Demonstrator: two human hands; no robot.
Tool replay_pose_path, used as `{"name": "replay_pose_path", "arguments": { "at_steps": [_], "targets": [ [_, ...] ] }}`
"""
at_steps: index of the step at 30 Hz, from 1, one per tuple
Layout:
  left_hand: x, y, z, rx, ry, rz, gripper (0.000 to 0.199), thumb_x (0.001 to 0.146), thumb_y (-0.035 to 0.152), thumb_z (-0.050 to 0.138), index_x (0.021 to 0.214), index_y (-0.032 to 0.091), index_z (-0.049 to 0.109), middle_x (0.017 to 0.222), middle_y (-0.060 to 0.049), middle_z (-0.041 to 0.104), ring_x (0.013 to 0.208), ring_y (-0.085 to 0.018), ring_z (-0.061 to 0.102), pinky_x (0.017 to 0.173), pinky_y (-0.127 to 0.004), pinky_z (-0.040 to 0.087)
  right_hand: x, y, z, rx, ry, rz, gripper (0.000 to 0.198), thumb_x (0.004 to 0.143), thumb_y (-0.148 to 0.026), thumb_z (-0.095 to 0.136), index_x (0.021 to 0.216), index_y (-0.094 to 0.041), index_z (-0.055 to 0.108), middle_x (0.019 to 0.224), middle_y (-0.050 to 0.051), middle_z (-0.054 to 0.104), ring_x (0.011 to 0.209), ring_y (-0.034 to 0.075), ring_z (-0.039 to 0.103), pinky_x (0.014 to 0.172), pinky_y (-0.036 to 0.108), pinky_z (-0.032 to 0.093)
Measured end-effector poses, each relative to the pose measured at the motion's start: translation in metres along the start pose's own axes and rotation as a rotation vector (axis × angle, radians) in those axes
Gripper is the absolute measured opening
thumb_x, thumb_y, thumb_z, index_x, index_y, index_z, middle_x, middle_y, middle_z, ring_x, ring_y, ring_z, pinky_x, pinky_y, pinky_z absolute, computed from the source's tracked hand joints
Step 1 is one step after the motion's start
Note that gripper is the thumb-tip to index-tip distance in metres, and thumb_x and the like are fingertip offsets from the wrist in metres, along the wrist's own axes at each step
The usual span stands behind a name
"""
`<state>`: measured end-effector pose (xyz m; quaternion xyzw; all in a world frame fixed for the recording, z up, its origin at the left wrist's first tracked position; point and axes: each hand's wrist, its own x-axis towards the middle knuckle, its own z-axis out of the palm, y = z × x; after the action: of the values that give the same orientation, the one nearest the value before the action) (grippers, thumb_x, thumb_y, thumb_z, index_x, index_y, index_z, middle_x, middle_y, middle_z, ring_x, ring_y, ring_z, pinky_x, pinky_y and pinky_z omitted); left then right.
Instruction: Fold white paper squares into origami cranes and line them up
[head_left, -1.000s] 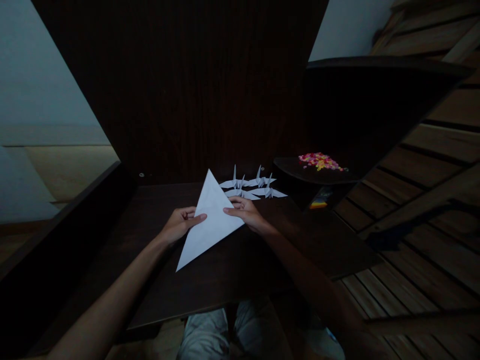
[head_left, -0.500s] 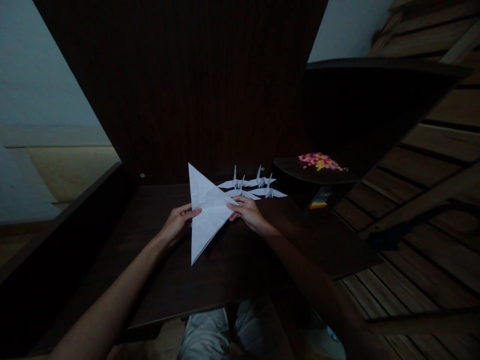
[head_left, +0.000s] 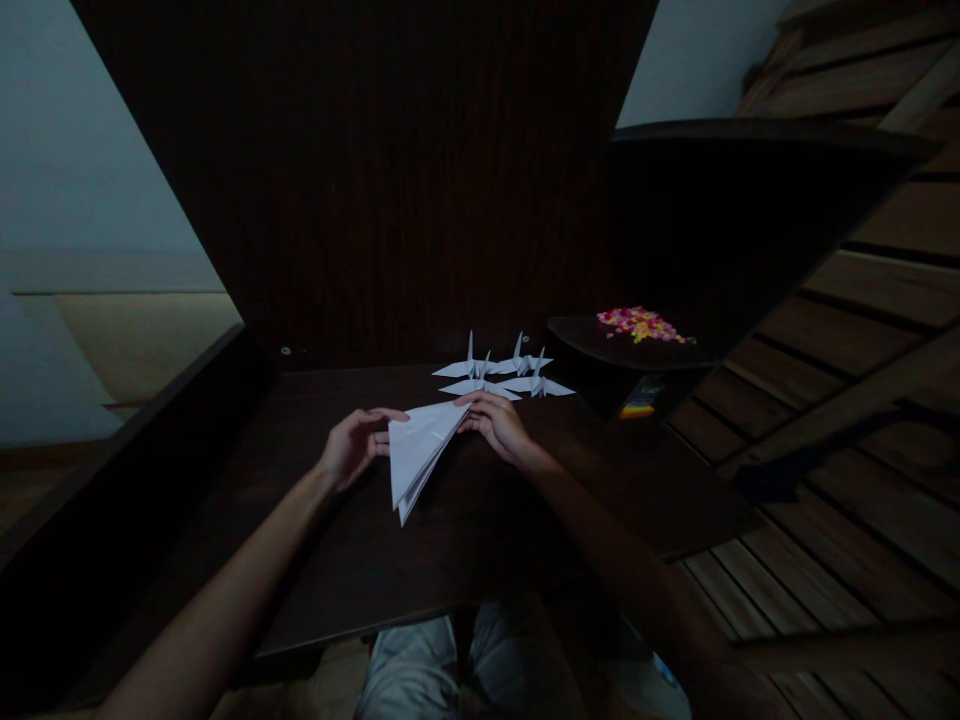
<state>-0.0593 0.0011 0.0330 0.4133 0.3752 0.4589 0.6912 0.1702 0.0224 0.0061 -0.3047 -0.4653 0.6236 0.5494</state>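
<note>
A sheet of white folded paper (head_left: 421, 446) is held between my two hands above the dark desk. It is folded into a narrow triangle, its layers slightly apart at the lower points. My left hand (head_left: 358, 443) pinches its upper left corner, thumb on top and fingers behind. At the right tip, my right hand (head_left: 495, 423) is closed on the paper. Just beyond my right hand, several white paper cranes (head_left: 480, 387) stand in two rows, wings spread.
A dark wooden desk (head_left: 322, 570) lies under my hands, with an upright back panel (head_left: 375, 180). On the rounded shelf (head_left: 581, 340) to the right sits a heap of small pink, red and yellow pieces (head_left: 641, 323). A raised side board (head_left: 135, 450) borders the left.
The large triangle of paper has been folded in half, its upper part brought down over the lower. My left hand has shifted to the upper left corner; my right hand stays at the right tip.
</note>
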Motion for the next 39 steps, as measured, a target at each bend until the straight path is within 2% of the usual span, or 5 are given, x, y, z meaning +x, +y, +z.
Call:
{"name": "replay_pose_path", "arguments": {
  "at_steps": [5, 13, 19, 23, 39],
  "targets": [
    [0.001, -0.010, 0.002, 0.319, 0.171, 0.174, 0.030, 0.052, 0.023, 0.081, 0.079, 0.014, 0.071, 0.062, 0.000, 0.063, 0.051, -0.011, 0.053, 0.048, -0.021, 0.041, -0.004, -0.003, 0.007, -0.045, 0.016, -0.068, 0.016, 0.074, -0.024, 0.059, 0.083, -0.018, 0.071, 0.083, 0.004, 0.067, 0.072, 0.016, 0.061, 0.064, 0.029, 0.052],
    [-0.002, -0.013, 0.012, 0.478, 0.225, 0.347, 0.038, 0.057, 0.041, 0.080, 0.083, 0.014, 0.075, 0.086, -0.009, 0.072, 0.076, -0.021, 0.063, 0.065, -0.028, 0.049, -0.013, 0.007, 0.022, -0.304, -0.125, -0.097, 0.042, 0.081, -0.045, 0.060, 0.118, -0.027, 0.063, 0.123, 0.002, 0.062, 0.118, 0.022, 0.052, 0.102, 0.037, 0.038],
    [-0.008, -0.018, 0.021, 0.522, 0.155, 0.308, 0.057, 0.056, 0.038, 0.081, 0.106, 0.013, 0.071, 0.058, 0.002, 0.059, 0.049, -0.010, 0.047, 0.046, -0.021, 0.036, -0.020, 0.012, 0.030, -0.416, -0.237, -0.147, 0.053, 0.085, -0.045, 0.055, 0.134, -0.028, 0.048, 0.139, 0.001, 0.048, 0.129, 0.022, 0.043, 0.111, 0.037, 0.027],
    [-0.009, -0.019, 0.020, 0.591, 0.092, 0.285, 0.064, 0.054, 0.036, 0.082, 0.112, 0.013, 0.068, 0.046, 0.009, 0.037, 0.042, -0.004, 0.027, 0.041, -0.019, 0.020, -0.021, 0.005, 0.030, -0.409, -0.232, -0.169, 0.053, 0.085, -0.044, 0.055, 0.135, -0.029, 0.047, 0.142, 0.000, 0.045, 0.132, 0.021, 0.040, 0.112, 0.036, 0.025],
    [-0.009, -0.017, 0.012, 0.611, 0.018, 0.279, 0.064, 0.058, 0.034, 0.080, 0.117, 0.018, 0.065, 0.048, 0.009, 0.028, 0.046, -0.006, 0.022, 0.043, -0.021, 0.015, -0.009, -0.008, 0.011, -0.213, 0.016, -0.267, 0.043, 0.079, -0.038, 0.062, 0.121, -0.029, 0.060, 0.138, 0.002, 0.050, 0.128, 0.023, 0.044, 0.108, 0.040, 0.033]
  ]
}}
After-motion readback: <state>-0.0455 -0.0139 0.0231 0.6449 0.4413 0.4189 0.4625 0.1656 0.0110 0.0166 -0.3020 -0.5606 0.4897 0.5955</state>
